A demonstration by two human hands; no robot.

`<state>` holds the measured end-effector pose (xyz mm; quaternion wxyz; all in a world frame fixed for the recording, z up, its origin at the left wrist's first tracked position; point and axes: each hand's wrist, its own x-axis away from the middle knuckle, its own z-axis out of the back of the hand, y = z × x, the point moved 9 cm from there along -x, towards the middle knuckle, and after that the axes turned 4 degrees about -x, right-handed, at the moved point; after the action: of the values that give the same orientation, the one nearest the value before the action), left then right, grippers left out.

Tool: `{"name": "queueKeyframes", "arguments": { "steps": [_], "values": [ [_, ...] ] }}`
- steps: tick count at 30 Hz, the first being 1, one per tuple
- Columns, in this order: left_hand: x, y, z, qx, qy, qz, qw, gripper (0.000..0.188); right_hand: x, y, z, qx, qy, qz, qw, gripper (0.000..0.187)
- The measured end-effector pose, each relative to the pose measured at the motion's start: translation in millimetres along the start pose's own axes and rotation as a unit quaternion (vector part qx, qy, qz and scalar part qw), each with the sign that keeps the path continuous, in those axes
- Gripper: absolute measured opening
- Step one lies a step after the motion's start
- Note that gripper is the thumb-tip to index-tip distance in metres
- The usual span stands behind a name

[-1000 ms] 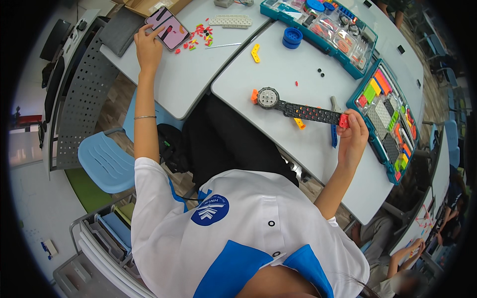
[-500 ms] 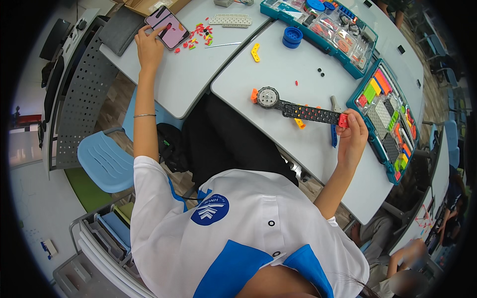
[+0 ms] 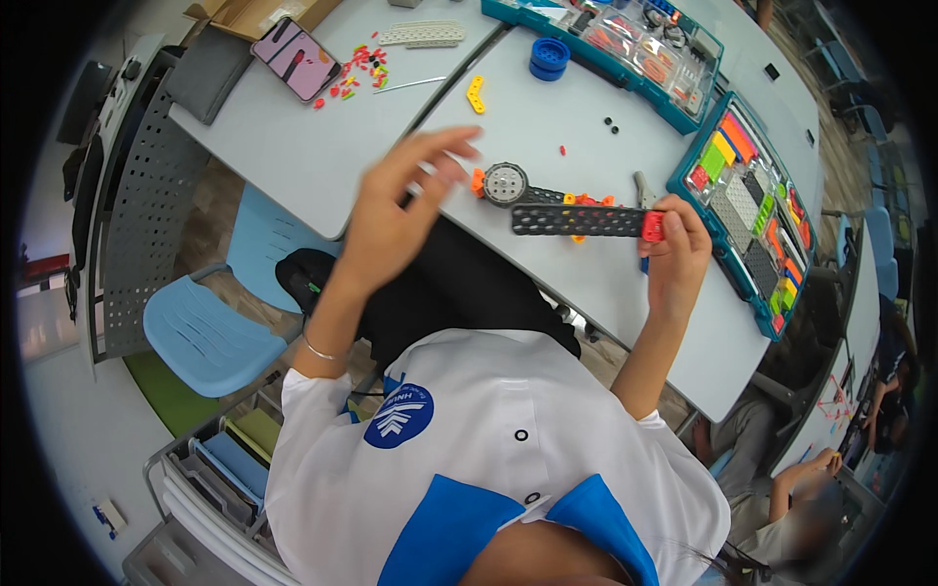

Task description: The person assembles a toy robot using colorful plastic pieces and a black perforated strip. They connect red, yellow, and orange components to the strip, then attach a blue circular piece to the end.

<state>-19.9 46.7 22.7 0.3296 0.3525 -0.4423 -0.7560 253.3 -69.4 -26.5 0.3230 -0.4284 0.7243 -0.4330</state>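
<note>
My right hand (image 3: 678, 256) grips a black perforated building plate (image 3: 576, 221) by its right end, where a red connector block (image 3: 653, 226) sits at the fingertips. The plate is held up over the table. Partly hidden behind it lies a black built piece with a round grey wheel (image 3: 505, 183) and orange parts. My left hand (image 3: 403, 200) is in the air left of the plate, holding nothing, its fingers apart and slightly blurred. A phone (image 3: 296, 61) with a lit pinkish screen lies on the left table beside scattered small red and green connectors (image 3: 363, 68).
Two teal-rimmed parts cases (image 3: 747, 210), (image 3: 650, 83) lie at the right and far side. A blue wheel hub (image 3: 549, 61), a yellow angled beam (image 3: 475, 96) and a grey tool (image 3: 645, 189) lie on the table. A blue chair (image 3: 210, 322) stands at left. Another person (image 3: 791, 498) sits at lower right.
My left hand has left the phone and come right and nearer, toward the plate. The held plate now sits nearer me, apart from the wheeled piece in view. The view has shifted slightly.
</note>
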Motion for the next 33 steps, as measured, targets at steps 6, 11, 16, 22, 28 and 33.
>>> {"name": "queueKeyframes", "arguments": {
  "steps": [6, 11, 16, 22, 28, 33],
  "values": [
    [19, -8, -71, 0.271, -0.123, 0.148, 0.943, 0.035, 23, -6, -58, 0.017, -0.040, -0.034, 0.998, 0.010],
    [26, -29, -50, 0.276, -0.064, 0.197, 0.938, 0.018, 14, -23, -20, 0.156, 0.015, 0.021, 0.987, 0.016],
    [24, -35, -10, 0.253, 0.035, 0.183, 0.949, 0.028, -3, -47, -10, 0.421, 0.051, 0.104, 0.900, 0.013],
    [24, -34, 6, 0.246, 0.081, 0.173, 0.950, 0.030, -24, -33, -85, 0.504, -0.164, 0.154, 0.834, 0.011],
    [33, -45, 27, 0.243, 0.144, 0.153, 0.947, 0.024, -80, 2, -134, 0.522, -0.291, 0.177, 0.782, 0.016],
    [45, -47, 34, 0.266, 0.162, 0.142, 0.940, 0.022, -141, 90, -170, 0.551, -0.341, 0.107, 0.754, 0.037]
  ]
}}
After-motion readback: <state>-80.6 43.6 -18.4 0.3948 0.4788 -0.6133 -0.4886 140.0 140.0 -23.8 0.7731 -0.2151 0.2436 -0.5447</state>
